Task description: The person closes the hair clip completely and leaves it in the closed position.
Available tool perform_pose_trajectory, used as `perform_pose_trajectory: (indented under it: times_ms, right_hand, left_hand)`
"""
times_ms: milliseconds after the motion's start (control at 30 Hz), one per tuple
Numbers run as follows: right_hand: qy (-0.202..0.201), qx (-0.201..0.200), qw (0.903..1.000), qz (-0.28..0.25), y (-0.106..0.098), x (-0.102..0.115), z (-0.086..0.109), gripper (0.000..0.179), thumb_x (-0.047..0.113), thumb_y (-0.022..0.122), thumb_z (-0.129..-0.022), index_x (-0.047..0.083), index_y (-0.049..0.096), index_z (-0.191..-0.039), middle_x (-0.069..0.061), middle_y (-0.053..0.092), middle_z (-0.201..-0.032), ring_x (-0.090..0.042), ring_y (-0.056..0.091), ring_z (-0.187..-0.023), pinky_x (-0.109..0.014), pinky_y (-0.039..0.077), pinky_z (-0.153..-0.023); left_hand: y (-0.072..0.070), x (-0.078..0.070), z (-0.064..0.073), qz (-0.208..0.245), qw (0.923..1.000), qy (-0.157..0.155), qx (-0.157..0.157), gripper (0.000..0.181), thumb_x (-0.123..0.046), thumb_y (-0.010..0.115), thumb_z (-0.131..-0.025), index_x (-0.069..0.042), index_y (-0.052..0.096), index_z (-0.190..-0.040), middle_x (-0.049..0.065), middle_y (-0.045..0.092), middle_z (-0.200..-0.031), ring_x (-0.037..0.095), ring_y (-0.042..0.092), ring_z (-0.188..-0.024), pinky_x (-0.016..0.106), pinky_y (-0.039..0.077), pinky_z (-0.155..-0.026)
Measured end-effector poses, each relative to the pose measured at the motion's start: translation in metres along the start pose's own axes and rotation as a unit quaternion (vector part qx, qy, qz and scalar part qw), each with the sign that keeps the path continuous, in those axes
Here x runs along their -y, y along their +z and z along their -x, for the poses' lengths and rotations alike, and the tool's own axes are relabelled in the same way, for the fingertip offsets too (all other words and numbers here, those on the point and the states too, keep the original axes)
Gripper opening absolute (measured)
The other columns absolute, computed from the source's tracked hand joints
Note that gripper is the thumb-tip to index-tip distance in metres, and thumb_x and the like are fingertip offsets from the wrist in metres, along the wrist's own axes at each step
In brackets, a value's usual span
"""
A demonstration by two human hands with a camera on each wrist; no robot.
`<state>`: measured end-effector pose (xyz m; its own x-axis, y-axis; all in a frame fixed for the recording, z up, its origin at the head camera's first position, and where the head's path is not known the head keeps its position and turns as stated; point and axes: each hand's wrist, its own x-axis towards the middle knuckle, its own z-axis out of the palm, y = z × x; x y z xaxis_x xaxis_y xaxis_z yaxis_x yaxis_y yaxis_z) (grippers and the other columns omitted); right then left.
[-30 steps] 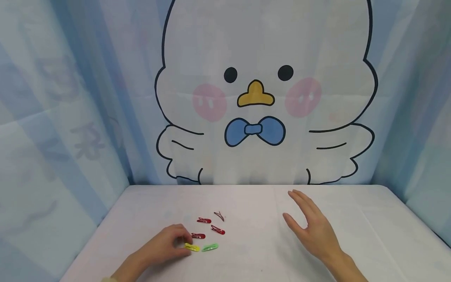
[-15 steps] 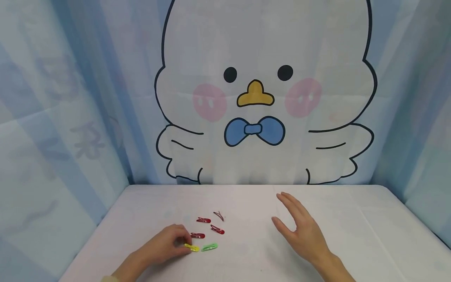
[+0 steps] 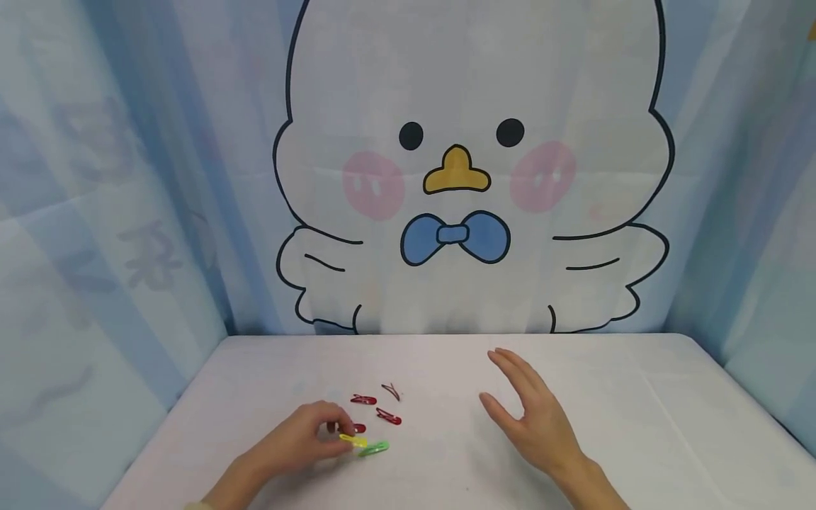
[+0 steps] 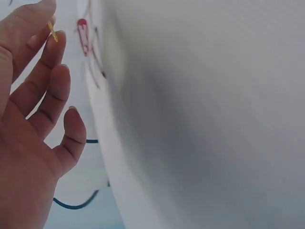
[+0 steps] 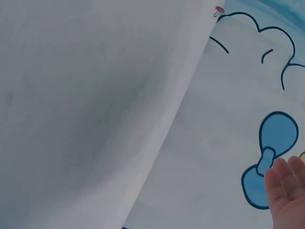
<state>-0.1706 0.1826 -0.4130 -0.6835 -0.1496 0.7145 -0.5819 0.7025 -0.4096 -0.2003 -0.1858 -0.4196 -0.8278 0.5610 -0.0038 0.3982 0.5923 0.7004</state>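
Between thumb and fingertips my left hand (image 3: 304, 438) pinches a yellow hair clip (image 3: 355, 440), slightly lifted from the table. The left wrist view shows only a thin edge of that yellow hair clip (image 4: 53, 32) at the fingertips. A green hair clip (image 3: 375, 448) lies just right of it. One red hair clip (image 3: 360, 428) is partly hidden behind the left fingers. Farther back lie two more red hair clips, one left (image 3: 364, 400) and one right (image 3: 389, 416). My right hand (image 3: 535, 418) hovers with fingers extended and thumb apart, holding nothing.
A dark red, splayed clip (image 3: 392, 392) lies behind the others. The white tabletop (image 3: 440, 368) runs back to a curtain (image 3: 459, 297) printed with a cartoon bird. More blue curtain hangs at both sides.
My left hand has gripped the yellow hair clip and raised it a little toward the right. The right hand has drifted left, still extended. The head view has shifted slightly.
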Motion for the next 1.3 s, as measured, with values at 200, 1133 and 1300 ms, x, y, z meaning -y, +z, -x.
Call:
perform_pose_trajectory:
  times_ms: [200, 1133, 1300]
  right_hand:
    - [-0.021, -0.013, 0.9996, -0.015, 0.001, 0.002, -0.001, 0.061, 0.011, 0.080, -0.083, 0.011, 0.057, -0.140, -0.004, 0.055, -0.140, -0.026, 0.054, -0.125, -0.010, 0.026, -0.106]
    - [0.006, 0.022, 0.9868, -0.160, 0.013, 0.017, -0.007, 0.048, 0.001, 0.076, -0.087, 0.012, 0.059, -0.131, 0.005, 0.066, -0.116, -0.017, 0.066, -0.098, -0.030, 0.055, -0.080]
    - [0.024, 0.032, 0.9805, -0.193, 0.012, 0.019, -0.007, 0.042, 0.002, 0.073, -0.090, 0.012, 0.060, -0.129, 0.005, 0.066, -0.114, -0.017, 0.067, -0.097, -0.030, 0.055, -0.080]
  left_hand:
    - [0.002, -0.019, -0.009, -0.025, 0.9988, 0.033, -0.026, 0.012, -0.019, 0.080, -0.088, -0.026, 0.070, -0.092, -0.017, 0.062, -0.087, 0.015, 0.057, -0.086, 0.033, 0.050, -0.077]
    - [0.025, -0.070, -0.040, -0.050, 0.9724, 0.156, -0.166, 0.019, -0.012, 0.083, -0.085, -0.021, 0.072, -0.097, -0.021, 0.065, -0.091, 0.012, 0.057, -0.088, 0.032, 0.052, -0.072]
    - [0.030, -0.080, -0.046, -0.030, 0.9711, 0.159, -0.175, 0.017, -0.012, 0.083, -0.085, -0.020, 0.074, -0.097, -0.021, 0.066, -0.092, 0.008, 0.056, -0.089, 0.028, 0.052, -0.077]
